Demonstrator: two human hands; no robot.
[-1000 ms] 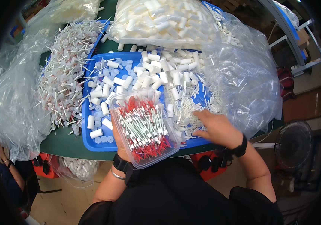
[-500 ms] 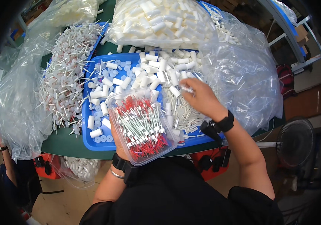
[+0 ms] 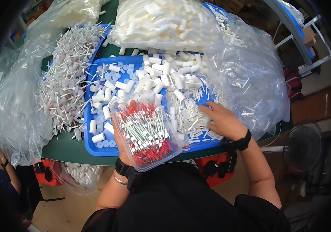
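Note:
My left hand (image 3: 122, 150) is wrapped around the near left side of a clear plastic box (image 3: 173, 154), its fingers mostly hidden behind it. Inside the box lie many thin pale sticks with white collars and red frayed ends (image 3: 144, 133). My right hand (image 3: 226, 123) hovers at a heap of short thin white rods (image 3: 191, 116), fingers stretched and apart, with nothing visible in them. The rods lie in the right part of a blue tray (image 3: 90, 145). Thick white cylinders (image 3: 154, 73) and translucent round discs (image 3: 105, 143) fill its left and middle.
A bag of white cylinders (image 3: 165, 25) stands behind the tray. To the left is a pile of sticks with discs (image 3: 67, 73) beside crumpled clear plastic (image 3: 18, 104). Another clear bag (image 3: 250, 89) borders my right hand. A fan (image 3: 302, 147) stands right; another person's arm (image 3: 9, 170) shows far left.
My right hand has moved down and right, from the white cylinders to the thin rods, and its fingers have spread. The left hand and the box stay nearly still.

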